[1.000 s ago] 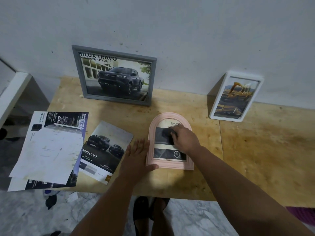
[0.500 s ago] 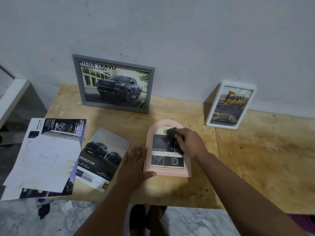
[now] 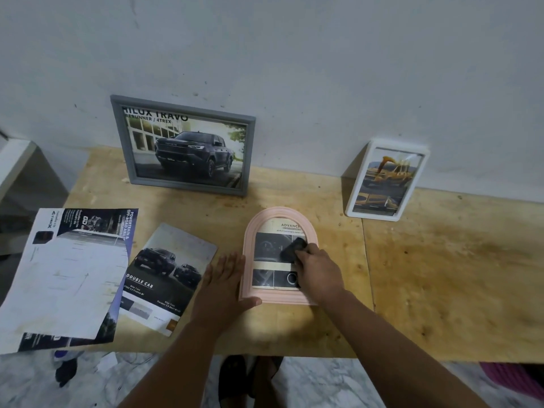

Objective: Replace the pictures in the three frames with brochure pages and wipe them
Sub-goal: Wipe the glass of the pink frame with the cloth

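1. Pink and arch-topped, the pink frame [image 3: 250, 260] lies flat on the wooden table [image 3: 441, 275], near its front edge, with a brochure page showing dark dashboard pictures behind its glass.
2. The right hand [image 3: 319, 272] rests on the glass of that frame, its fingers curled round a dark cloth [image 3: 293, 247] that presses on the upper right part of the page.
3. The left hand [image 3: 220, 287] lies flat on the table just left of the pink frame, fingers straight and close together; its thumb reaches along the frame's near edge and touches it.
4. At the far side, a grey frame [image 3: 182, 145] leans against the white wall [image 3: 294, 69]; it holds a page with a dark pickup truck and large lettering.
5. Far right, a white frame [image 3: 387, 181] also leans on the wall, tilted, with a yellowish vehicle picture inside.
6. Left of the left hand, a brochure page [image 3: 164, 278] with two dark trucks lies flat on the table.
7. Further left, a loose stack of brochure sheets [image 3: 64, 278] overhangs the table's left and near edges, a pale sheet on top.
8. Below the table edge, marbled floor [image 3: 323, 387] shows.
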`<state>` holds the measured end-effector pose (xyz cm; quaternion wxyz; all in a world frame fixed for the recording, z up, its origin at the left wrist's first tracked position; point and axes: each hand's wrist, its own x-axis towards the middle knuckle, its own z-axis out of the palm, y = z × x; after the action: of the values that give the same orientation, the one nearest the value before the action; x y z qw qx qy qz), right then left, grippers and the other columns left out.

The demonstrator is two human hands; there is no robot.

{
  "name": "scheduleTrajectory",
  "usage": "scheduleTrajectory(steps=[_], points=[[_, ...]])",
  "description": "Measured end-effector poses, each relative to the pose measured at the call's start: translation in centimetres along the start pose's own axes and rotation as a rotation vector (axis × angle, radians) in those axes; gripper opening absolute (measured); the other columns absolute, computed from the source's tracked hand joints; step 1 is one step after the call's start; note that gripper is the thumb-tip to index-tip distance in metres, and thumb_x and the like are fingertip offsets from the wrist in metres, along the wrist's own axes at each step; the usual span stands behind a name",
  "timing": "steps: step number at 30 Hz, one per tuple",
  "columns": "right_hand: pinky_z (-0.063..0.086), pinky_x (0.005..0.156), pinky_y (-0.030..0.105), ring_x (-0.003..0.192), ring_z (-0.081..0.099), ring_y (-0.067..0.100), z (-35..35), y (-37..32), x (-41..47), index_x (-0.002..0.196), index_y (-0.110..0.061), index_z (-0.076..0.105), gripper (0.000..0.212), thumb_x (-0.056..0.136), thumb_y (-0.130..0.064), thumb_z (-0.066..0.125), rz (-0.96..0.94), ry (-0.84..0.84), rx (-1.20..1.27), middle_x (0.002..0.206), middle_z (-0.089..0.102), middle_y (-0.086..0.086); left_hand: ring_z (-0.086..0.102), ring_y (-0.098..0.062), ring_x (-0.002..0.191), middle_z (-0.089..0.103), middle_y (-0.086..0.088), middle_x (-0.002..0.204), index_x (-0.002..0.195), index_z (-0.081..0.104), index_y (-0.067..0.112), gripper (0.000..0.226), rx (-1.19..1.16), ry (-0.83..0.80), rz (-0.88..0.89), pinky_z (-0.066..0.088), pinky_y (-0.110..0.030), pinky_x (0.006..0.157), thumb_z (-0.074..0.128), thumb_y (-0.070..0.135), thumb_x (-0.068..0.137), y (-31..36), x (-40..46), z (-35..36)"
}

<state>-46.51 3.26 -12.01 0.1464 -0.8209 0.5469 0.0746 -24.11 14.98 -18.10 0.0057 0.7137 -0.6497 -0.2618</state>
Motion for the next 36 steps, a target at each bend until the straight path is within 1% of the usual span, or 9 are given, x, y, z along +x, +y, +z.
scheduleTrajectory(steps=[4,7,9,11,15,20,26,30,36], points=[[0.053,0.07,0.034,0.096,0.06,0.023,0.5,-1.3,-2.0,0.119,-0.025,0.071,0.028,0.099,-0.033,0.053,0.031,0.014,0.085,0.113,0.061,0.0,-0.023,-0.02,0.151,-0.019,0.0,0.166,0.157,-0.018,0.026,0.111,-0.007,-0.011,-0.012,-0.013,-0.043,0.123,0.026,0.089,0.076,-0.1,0.2,0.1],[0.054,0.067,0.034,0.09,0.064,0.023,-0.3,-2.3,-2.3,0.112,-0.023,0.072,0.028,0.099,-0.036,0.051,0.002,-0.085,0.086,0.109,0.062,0.001,-0.023,-0.02,0.151,-0.02,0.0,0.166,0.158,-0.018,0.026,0.112,-0.004,-0.013,-0.012,-0.013,-0.043,0.123,0.027,0.088,0.077,0.0,0.2,0.0],[0.054,0.064,0.033,0.079,0.065,0.022,-2.5,-2.3,-1.2,0.109,-0.023,0.073,0.028,0.099,-0.036,0.05,0.023,-0.159,0.128,0.098,0.067,0.002,-0.023,-0.02,0.151,-0.019,0.0,0.166,0.158,-0.017,0.026,0.111,-0.003,-0.013,-0.011,-0.012,-0.044,0.123,0.026,0.089,0.076,0.0,0.1,-0.1],[0.053,0.066,0.033,0.08,0.066,0.024,-4.5,-1.9,0.6,0.109,-0.023,0.072,0.026,0.099,-0.034,0.05,0.064,-0.121,0.174,0.09,0.065,0.001,-0.023,-0.021,0.151,-0.019,-0.001,0.166,0.158,-0.016,0.026,0.111,-0.003,-0.013,-0.01,-0.011,-0.044,0.124,0.025,0.089,0.075,0.0,0.1,-0.2],[0.054,0.075,0.039,0.102,0.059,0.03,-5.3,-0.7,3.9,0.13,-0.025,0.063,0.032,0.103,-0.033,0.047,0.033,0.074,0.094,0.116,0.056,0.006,-0.022,-0.021,0.152,-0.018,-0.001,0.166,0.158,-0.017,0.026,0.112,-0.014,-0.013,-0.004,-0.012,-0.044,0.123,0.024,0.089,0.075,-0.1,0.2,-0.1],[0.055,0.082,0.04,0.115,0.046,0.031,-2.4,-0.3,4.2,0.145,-0.015,0.043,0.051,0.095,-0.016,0.056,0.004,-0.14,-0.244,0.14,0.035,0.013,-0.022,-0.022,0.152,-0.02,0.0,0.166,0.157,-0.018,0.026,0.112,0.001,-0.011,-0.003,-0.014,-0.042,0.122,0.02,0.09,0.073,0.0,0.1,-0.3],[0.053,0.083,0.039,0.108,0.054,0.031,-2.5,-0.9,3.9,0.136,-0.009,0.05,0.042,0.094,-0.011,0.054,0.067,-0.141,-0.213,0.139,0.035,0.014,-0.02,-0.021,0.153,-0.014,0.0,0.167,0.156,-0.019,0.027,0.115,-0.016,-0.006,-0.001,-0.014,-0.043,0.122,0.02,0.094,0.07,-0.2,0.1,0.0],[0.046,0.076,0.037,0.101,0.061,0.031,-2.9,-1.2,2.9,0.13,-0.009,0.054,0.035,0.095,-0.015,0.054,0.115,-0.2,-0.158,0.138,0.038,0.013,-0.021,-0.021,0.152,-0.016,0.0,0.167,0.155,-0.022,0.029,0.115,0.004,0.0,0.001,-0.015,-0.042,0.122,0.007,0.097,0.066,-0.3,0.2,0.2],[0.056,0.075,0.038,0.084,0.064,0.029,-2.7,-1.5,0.0,0.124,-0.018,0.063,0.028,0.1,-0.026,0.05,0.098,-0.253,-0.002,0.126,0.051,0.009,-0.019,-0.022,0.153,-0.014,-0.002,0.167,0.159,-0.014,0.026,0.118,0.017,-0.008,0.0,-0.012,-0.044,0.123,0.013,0.097,0.068,-0.2,0.3,0.1]])
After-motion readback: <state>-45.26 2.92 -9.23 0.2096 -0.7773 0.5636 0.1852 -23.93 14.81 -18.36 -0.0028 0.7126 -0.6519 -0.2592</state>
